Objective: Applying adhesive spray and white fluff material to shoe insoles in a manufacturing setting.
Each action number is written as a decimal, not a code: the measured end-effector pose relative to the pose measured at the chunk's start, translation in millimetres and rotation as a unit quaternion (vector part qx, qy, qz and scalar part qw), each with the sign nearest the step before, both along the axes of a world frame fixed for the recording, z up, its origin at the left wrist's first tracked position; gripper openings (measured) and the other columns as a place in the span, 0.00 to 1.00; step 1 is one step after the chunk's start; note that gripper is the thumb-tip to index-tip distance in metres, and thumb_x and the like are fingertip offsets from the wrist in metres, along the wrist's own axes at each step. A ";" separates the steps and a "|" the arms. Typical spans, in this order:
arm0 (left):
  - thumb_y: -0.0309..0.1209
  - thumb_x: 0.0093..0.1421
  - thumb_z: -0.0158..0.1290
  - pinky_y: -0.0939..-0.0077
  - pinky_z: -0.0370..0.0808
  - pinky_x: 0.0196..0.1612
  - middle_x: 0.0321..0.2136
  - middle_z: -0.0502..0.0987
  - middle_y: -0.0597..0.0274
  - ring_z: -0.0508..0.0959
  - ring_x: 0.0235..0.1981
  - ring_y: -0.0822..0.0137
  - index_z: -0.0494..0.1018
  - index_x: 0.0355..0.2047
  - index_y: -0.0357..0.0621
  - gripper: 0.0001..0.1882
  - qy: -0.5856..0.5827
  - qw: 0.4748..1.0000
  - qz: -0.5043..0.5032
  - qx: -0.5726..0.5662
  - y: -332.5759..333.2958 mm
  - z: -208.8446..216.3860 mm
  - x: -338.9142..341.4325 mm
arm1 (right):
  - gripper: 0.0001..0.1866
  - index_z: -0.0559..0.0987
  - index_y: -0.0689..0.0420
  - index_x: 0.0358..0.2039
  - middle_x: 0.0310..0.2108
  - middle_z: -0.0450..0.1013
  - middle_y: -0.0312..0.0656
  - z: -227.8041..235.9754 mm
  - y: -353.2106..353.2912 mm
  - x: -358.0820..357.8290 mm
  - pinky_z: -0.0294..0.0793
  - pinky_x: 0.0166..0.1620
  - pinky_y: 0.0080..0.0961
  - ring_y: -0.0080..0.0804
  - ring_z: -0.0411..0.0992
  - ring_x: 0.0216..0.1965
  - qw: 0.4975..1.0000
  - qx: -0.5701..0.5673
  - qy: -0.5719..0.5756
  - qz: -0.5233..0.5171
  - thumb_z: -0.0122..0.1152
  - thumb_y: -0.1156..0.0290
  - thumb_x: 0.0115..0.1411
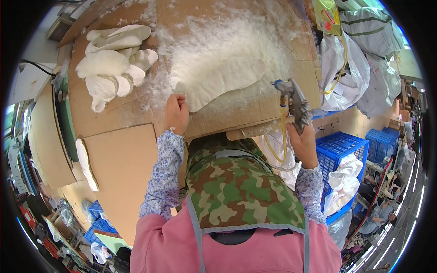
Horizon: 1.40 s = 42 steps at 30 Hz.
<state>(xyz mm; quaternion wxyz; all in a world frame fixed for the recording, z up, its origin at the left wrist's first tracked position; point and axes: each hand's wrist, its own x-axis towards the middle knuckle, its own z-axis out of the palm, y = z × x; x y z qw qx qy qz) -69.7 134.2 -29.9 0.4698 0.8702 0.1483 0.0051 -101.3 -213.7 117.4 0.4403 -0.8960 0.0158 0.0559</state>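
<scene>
My left hand (176, 113) has its fingers closed at the left end of a long, curved, cream-white fleece piece (227, 84). The piece lies on the cardboard-covered table with its smooth side up, and long white fluff spreads beyond its far edge. In my right hand (302, 143) is a grey metal spray gun (296, 104), held upright off the table's right front edge. Its blue-tipped nozzle points left, toward the fleece piece. A yellowish hose (284, 136) loops down from the gun. At the far left rests a loose pile of white fleece-lined pieces (114, 63).
Loose fluff (291, 27) is scattered over the table's cardboard top (127, 113). A cardboard sheet (120, 168) lies nearer on the left, with a white insole-shaped piece (86, 164) at its edge. Blue crates (341, 150) and white bags (343, 68) stand along the right.
</scene>
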 end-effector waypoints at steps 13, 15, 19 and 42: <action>0.25 0.53 0.49 0.59 0.71 0.39 0.36 0.70 0.49 0.73 0.33 0.49 0.69 0.36 0.42 0.09 -0.012 0.991 0.016 0.130 -6.4 -2.9 -1.6 | 0.10 0.73 0.64 0.42 0.18 0.66 0.30 9.7 -29.6 -8.3 0.56 0.18 0.16 0.15 0.59 0.15 0.975 0.161 0.042 -0.150 0.57 0.74 0.61; 0.26 0.53 0.49 0.59 0.71 0.39 0.35 0.71 0.48 0.73 0.33 0.49 0.70 0.35 0.41 0.08 -0.019 0.991 0.007 0.131 -2.2 -3.9 1.5 | 0.10 0.73 0.63 0.43 0.18 0.65 0.30 8.5 -33.8 -7.9 0.56 0.18 0.16 0.15 0.59 0.15 0.976 0.163 0.048 -0.140 0.57 0.74 0.61; 0.27 0.53 0.51 0.69 0.70 0.34 0.28 0.71 0.57 0.73 0.31 0.63 0.71 0.33 0.39 0.07 0.070 0.992 0.000 -0.109 5.5 15.7 12.2 | 0.11 0.73 0.63 0.44 0.19 0.66 0.31 5.8 -39.0 -5.2 0.56 0.19 0.16 0.15 0.59 0.15 0.974 0.177 0.045 -0.136 0.58 0.74 0.61; 0.35 0.62 0.49 0.81 0.72 0.28 0.34 0.71 0.63 0.74 0.29 0.74 0.66 0.49 0.41 0.17 0.064 0.961 0.113 -0.243 34.3 17.2 -42.2 | 0.16 0.73 0.65 0.49 0.34 0.75 0.37 2.3 -26.3 -4.6 0.55 0.17 0.14 0.12 0.57 0.15 0.976 0.196 0.040 -0.087 0.53 0.76 0.61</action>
